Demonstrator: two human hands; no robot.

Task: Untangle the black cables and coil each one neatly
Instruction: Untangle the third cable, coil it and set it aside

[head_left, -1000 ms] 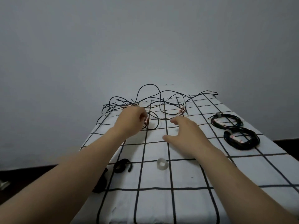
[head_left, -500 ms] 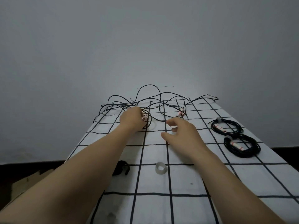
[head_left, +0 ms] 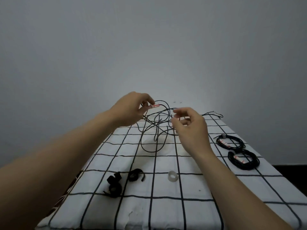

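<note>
Untangling step: my left hand (head_left: pixel 131 110) pinches the tagged cable end (head_left: pixel 154 106), my right hand (head_left: pixel 191 128) has an unclear grip; next I pull the loops (head_left: pixel 150 151) apart.

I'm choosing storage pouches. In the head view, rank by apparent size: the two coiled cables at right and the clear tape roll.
1. nearer coiled cable
2. farther coiled cable, though it lies further from the camera, so the two may really match
3. clear tape roll, plainly smallest
</note>
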